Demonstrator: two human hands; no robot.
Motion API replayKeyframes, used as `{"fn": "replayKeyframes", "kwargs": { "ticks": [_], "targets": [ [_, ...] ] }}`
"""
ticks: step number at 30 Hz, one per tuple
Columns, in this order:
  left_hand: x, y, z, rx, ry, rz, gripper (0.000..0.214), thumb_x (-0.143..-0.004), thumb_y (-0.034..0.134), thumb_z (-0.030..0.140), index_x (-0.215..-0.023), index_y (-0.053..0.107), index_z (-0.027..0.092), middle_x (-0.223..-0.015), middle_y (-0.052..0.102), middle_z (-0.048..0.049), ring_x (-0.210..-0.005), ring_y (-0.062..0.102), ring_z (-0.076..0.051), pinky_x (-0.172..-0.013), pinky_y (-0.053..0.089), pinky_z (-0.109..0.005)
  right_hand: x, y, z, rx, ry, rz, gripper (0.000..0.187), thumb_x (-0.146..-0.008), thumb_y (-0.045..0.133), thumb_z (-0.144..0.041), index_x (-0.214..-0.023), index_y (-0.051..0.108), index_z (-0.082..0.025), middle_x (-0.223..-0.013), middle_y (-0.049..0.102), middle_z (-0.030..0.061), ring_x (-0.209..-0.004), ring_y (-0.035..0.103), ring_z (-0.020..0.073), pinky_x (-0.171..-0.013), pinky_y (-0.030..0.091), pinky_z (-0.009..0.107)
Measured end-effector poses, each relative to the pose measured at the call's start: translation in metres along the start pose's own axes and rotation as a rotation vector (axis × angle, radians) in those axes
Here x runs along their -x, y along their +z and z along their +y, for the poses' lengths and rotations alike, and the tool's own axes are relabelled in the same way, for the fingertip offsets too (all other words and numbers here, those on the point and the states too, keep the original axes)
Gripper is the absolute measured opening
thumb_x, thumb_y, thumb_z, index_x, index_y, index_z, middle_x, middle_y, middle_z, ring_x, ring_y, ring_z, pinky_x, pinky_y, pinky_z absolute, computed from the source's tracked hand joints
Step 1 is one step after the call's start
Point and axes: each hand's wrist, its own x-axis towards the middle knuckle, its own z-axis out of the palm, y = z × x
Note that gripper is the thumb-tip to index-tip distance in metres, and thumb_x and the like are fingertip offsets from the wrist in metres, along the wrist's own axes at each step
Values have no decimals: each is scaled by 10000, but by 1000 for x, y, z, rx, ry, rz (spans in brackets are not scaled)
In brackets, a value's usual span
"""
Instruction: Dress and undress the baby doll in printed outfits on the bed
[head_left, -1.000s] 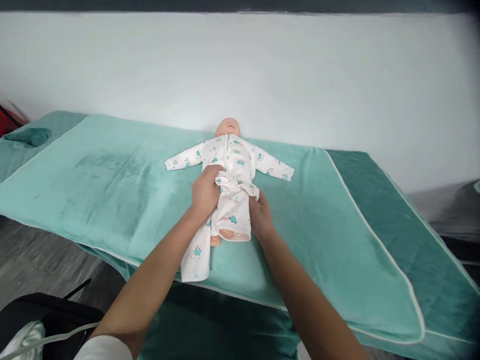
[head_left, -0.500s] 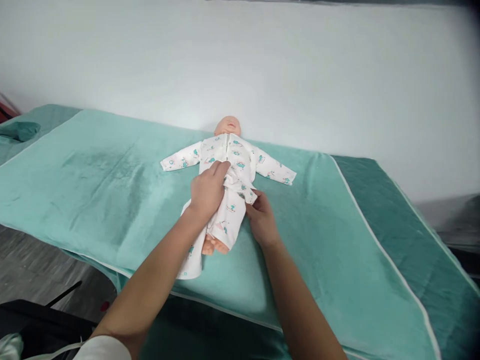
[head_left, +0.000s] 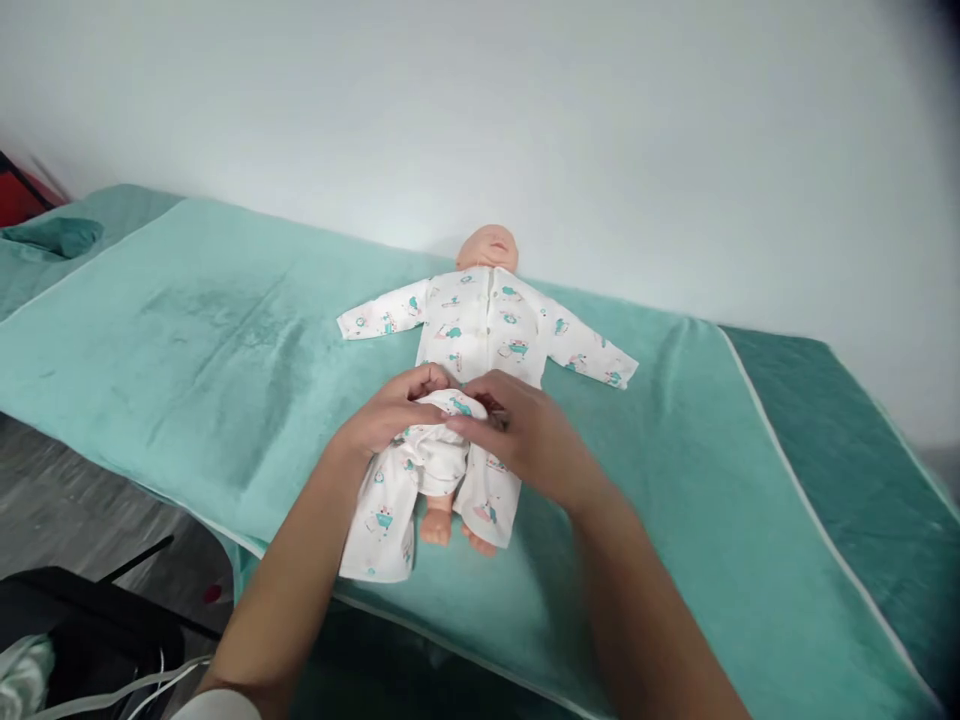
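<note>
A baby doll point(head_left: 487, 247) lies on its back, dressed in a white printed baby romper point(head_left: 480, 325) with a front seam of small fasteners. Both sleeves spread out flat to the sides. At the crotch, my left hand point(head_left: 401, 405) pinches a gathered fold of the romper between thumb and fingers. Close against it, my right hand point(head_left: 517, 425) grips the other side of the same bunched fabric. Below my hands, one trouser leg point(head_left: 382, 520) hangs flat beside the doll's bare foot point(head_left: 436, 525); the other foot pokes from the right leg opening.
The doll rests on a padded bed with a green velvety cover point(head_left: 225, 330), set against a white wall point(head_left: 480, 110). A face hole point(head_left: 56, 238) is at the far left. A black object point(head_left: 82, 625) with pale cables stands at lower left, by the grey floor point(head_left: 45, 490).
My right hand has moved from the doll's right-hand hip inward to meet my left at the crotch. My left hand has shifted lower. The camera view has come nearer.
</note>
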Motion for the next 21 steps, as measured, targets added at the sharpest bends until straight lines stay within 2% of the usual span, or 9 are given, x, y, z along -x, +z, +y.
{"fn": "replayKeyframes", "kwargs": {
  "ticks": [3, 5, 6, 9, 13, 15, 18, 21],
  "targets": [
    [0, 4, -10, 70, -33, 26, 346, -719, 842, 313, -845, 548, 182, -800, 508, 38, -695, 452, -88, -654, 347, -211, -22, -2, -5, 88, 70, -245, 390, -870, 797, -532, -767, 617, -202, -671, 575, -16, -623, 466, 144, -578, 267, 286],
    [1, 3, -15, 150, -55, -7, 397, -712, 880, 369, -871, 567, 184, -791, 525, 35, -657, 444, -81, -620, 331, -212, -26, -2, 0, -8, 73, -340, 400, -872, 773, -517, -712, 606, -190, -645, 537, -15, -622, 450, 140, -580, 273, 281],
    [2, 2, -17, 191, -63, -34, 421, -700, 898, 399, -895, 593, 183, -805, 552, 24, -656, 463, -86, -615, 339, -215, -25, -1, 4, -92, 73, -347, 363, -872, 760, -483, -716, 625, -184, -670, 549, -8, -648, 469, 144, -597, 303, 276],
    [3, -2, -21, 285, -74, -93, 487, -650, 935, 447, -963, 677, 178, -896, 647, -28, -718, 561, -124, -660, 408, -236, -17, 1, 15, -424, 150, -225, 186, -807, 752, -348, -827, 707, -168, -796, 625, 13, -739, 540, 166, -662, 390, 268],
    [4, -1, -18, 296, -66, -52, 491, -587, 978, 344, -969, 714, 184, -995, 695, -50, -853, 633, -162, -763, 473, -244, -13, 8, 22, -810, 384, 4, 224, -675, 783, -301, -730, 596, -190, -639, 500, -31, -569, 431, 121, -532, 337, 239],
    [4, 1, -16, 259, -56, -39, 547, -585, 984, 303, -1058, 729, 200, -1046, 705, -48, -885, 643, -165, -773, 487, -237, -14, 12, 21, -903, 430, 52, 304, -658, 791, -325, -705, 517, -204, -615, 457, -42, -548, 408, 116, -511, 338, 232],
    [5, 4, -12, 167, -102, -72, 631, -633, 973, 288, -1208, 721, 219, -1064, 711, -38, -868, 644, -150, -747, 493, -223, -15, 18, 21, -942, 431, 82, 359, -690, 803, -375, -733, 486, -212, -631, 470, -43, -574, 435, 123, -527, 368, 228],
    [5, 6, -14, 95, -179, -54, 484, -709, 930, 379, -1102, 745, 164, -903, 688, -21, -737, 601, -123, -671, 465, -218, -15, 22, 22, -936, 402, 70, 372, -728, 811, -416, -765, 502, -211, -654, 486, -46, -591, 436, 117, -534, 372, 218]
  ]
}}
